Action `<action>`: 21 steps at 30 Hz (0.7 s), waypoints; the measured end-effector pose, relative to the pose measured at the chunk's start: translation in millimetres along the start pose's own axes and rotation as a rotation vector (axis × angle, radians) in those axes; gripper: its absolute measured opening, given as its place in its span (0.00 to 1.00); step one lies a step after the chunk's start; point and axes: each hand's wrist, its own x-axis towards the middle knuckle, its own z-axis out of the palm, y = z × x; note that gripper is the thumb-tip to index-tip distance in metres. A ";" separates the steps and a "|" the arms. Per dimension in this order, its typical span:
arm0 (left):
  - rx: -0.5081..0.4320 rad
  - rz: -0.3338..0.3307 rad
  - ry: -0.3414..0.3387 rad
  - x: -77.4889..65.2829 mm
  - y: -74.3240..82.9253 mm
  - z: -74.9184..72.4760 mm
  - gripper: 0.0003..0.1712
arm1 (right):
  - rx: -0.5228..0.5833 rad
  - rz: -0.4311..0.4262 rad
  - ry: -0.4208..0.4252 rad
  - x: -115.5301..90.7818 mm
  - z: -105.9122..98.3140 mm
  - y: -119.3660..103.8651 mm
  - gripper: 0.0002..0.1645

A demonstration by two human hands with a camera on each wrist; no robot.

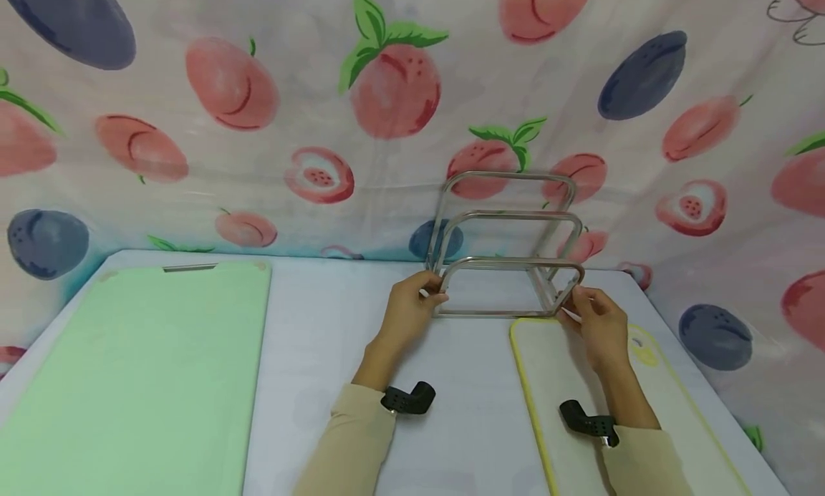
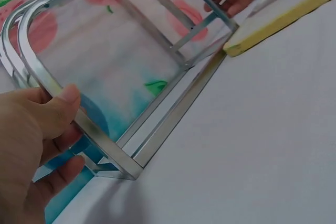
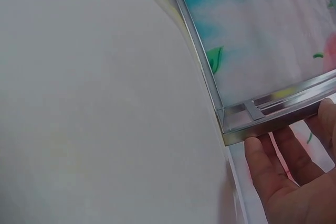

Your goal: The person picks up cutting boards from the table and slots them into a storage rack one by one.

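A silver metal rack (image 1: 496, 313) with three rounded upright frames stands at the back of the table. My left hand (image 1: 409, 306) grips the front frame's left upright. In the left wrist view, the thumb of that hand (image 2: 31, 135) lies over the bar (image 2: 102, 140) and the other fingers are behind it. On the opposite side, my right hand (image 1: 599, 328) holds the rack's right upright low down. The right wrist view has that hand's fingertips (image 3: 254, 148) against the outer bar. The rack's front right corner meets the far end of a white cutting board (image 1: 554, 388) with yellow edging.
A large pale green cutting board (image 1: 161, 374) lies flat on the left, a slotted handle at its far end. The white board lies under my right forearm. Behind the white table (image 1: 322, 353) hangs a fruit-patterned cloth (image 1: 309, 109), close to the rack.
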 end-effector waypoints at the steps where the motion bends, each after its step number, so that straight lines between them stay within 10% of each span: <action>1: -0.012 -0.005 0.005 0.0 -1.1 -1.5 0.07 | 0.001 -0.002 0.001 0.1 1.3 0.4 0.10; 21: -0.209 -0.149 0.044 -4.2 -14.7 -3.8 0.05 | -0.074 0.014 -0.007 -1.8 7.9 1.9 0.15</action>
